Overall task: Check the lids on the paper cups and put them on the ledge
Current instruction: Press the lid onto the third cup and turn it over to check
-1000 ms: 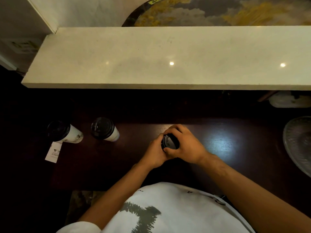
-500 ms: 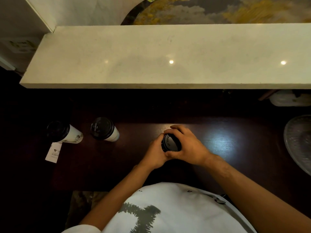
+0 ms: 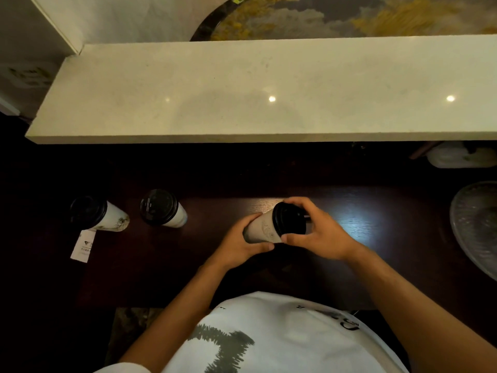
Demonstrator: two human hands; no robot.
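Both hands hold one white paper cup [image 3: 262,228] with a black lid [image 3: 289,219] above the dark wooden counter [image 3: 349,238]. The cup is tilted, with its lid pointing right. My left hand [image 3: 242,243] grips the cup's body and my right hand [image 3: 320,235] wraps around the lid. Two more lidded white cups stand upright at the left: one [image 3: 161,208] nearer the middle, another [image 3: 94,215] further left with a paper tag [image 3: 82,246] hanging from it. The pale stone ledge [image 3: 242,98] runs across the view beyond the counter, with nothing on it.
A ribbed glass plate [image 3: 476,227] lies at the right edge of the counter. A pale container [image 3: 457,157] sits in shadow under the ledge at the right. A dark round table with a yellow pattern [image 3: 349,17] lies beyond the ledge.
The cup stood upright under both hands before. It is now tipped sideways with its lid toward the right, and its white body shows between my hands.
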